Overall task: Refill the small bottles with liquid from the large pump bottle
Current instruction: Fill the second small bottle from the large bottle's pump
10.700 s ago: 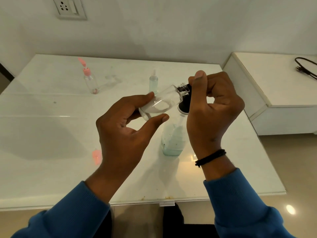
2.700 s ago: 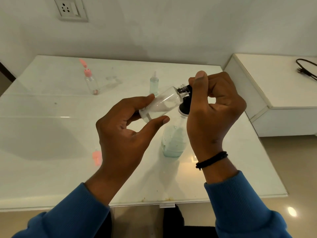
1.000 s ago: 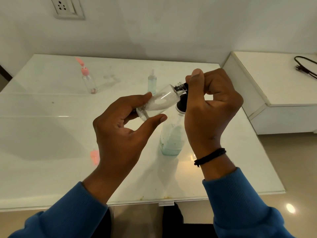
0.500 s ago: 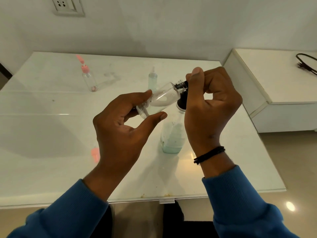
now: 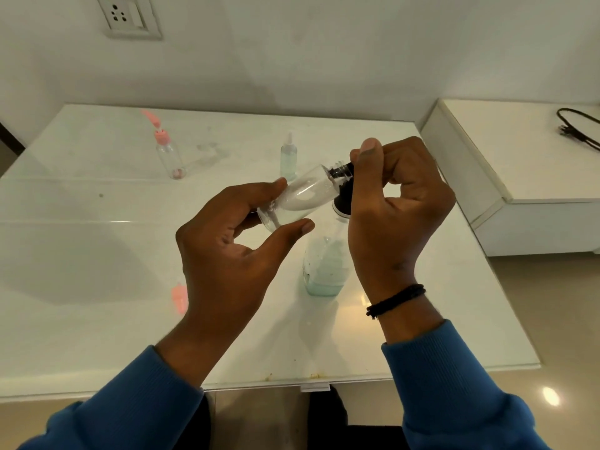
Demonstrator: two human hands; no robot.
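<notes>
White glass-topped table (image 5: 97,254) fills the scene below a pale wall. We pinch the small clear bottle (image 5: 302,198) near its base between thumb and fingers of our left hand (image 5: 227,254), tilting it so its threaded neck meets the black pump head (image 5: 344,193). Our right hand (image 5: 396,216) curls round that pump head, apparently to press liquid across. Beneath stands the large pump bottle (image 5: 324,264), holding pale blue liquid. Far left waits a pink-capped bottle (image 5: 167,151); far centre, a small dropper bottle (image 5: 288,157), probably awaiting or finished.
</notes>
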